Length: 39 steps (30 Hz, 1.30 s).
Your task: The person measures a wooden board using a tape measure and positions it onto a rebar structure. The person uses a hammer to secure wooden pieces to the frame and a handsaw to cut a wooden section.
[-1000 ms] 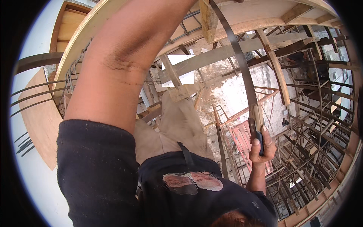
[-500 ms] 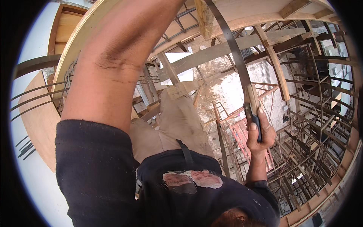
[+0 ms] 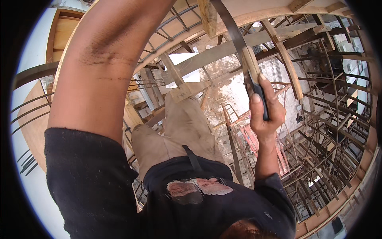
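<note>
My right hand [image 3: 267,109] is closed round the handle of a handsaw [image 3: 232,30], its thumb raised along the grip. The handle is part pale wood, part black. From it the long, dark blade runs up past the top edge; its teeth cannot be made out. A rough timber post [image 3: 207,18] hangs just left of the blade, and I cannot tell whether they touch. My left arm reaches up across the left side and out at the top, so its hand is out of sight.
Far below lies a pale, littered floor [image 3: 234,93] with a red metal frame [image 3: 254,141]. Timber scaffolding [image 3: 318,159] crowds the right side. A wooden beam [image 3: 223,51] crosses in front of my legs. Steel reinforcing bars [image 3: 173,22] run behind my left arm.
My right hand and the saw's handle have moved up and slightly left. My left arm sits a little further left in the picture, and the whole view has shifted slightly.
</note>
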{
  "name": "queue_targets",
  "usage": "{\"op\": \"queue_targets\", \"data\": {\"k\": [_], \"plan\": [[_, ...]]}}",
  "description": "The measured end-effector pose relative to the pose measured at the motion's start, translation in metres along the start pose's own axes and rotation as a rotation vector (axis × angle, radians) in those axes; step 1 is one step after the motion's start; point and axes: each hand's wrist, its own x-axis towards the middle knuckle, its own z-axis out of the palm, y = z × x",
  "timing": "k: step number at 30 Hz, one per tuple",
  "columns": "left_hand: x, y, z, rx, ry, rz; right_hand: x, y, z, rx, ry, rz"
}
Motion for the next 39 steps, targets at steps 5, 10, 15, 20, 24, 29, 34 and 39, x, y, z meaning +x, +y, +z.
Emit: {"op": "queue_targets", "data": {"k": [5, 10, 15, 20, 24, 29, 34, 39], "plan": [[0.014, -0.007, 0.015, -0.027, 0.196, 0.18, 0.054, -0.001, 0.022, -0.019, 0.059, -0.1], [-0.008, 0.013, 0.009, 0.035, 0.075, -0.007, -0.057, -0.007, -0.055, -0.054, -0.096, -0.085], [-0.003, 0.01, -0.002, -0.003, 0.011, -0.041, 0.062, 0.008, 0.026, 0.066, 0.042, 0.026], [-0.012, -0.007, 0.012, 0.0, 0.09, -0.03, -0.017, -0.001, -0.019, -0.079, -0.052, -0.054], [-0.011, 0.007, 0.003, 0.019, 0.043, -0.04, -0.082, 0.008, -0.053, 0.017, -0.072, 0.016], [-0.001, 0.01, -0.003, 0.035, 0.086, -0.069, 0.067, 0.007, 0.031, 0.062, 0.059, 0.025], [-0.016, 0.0, 0.006, -0.036, 0.003, -0.088, -0.059, 0.017, -0.033, 0.028, -0.073, 0.051], [-0.013, 0.017, -0.001, 0.002, 0.069, -0.035, -0.041, 0.033, -0.014, 0.008, 0.007, -0.016]]}}
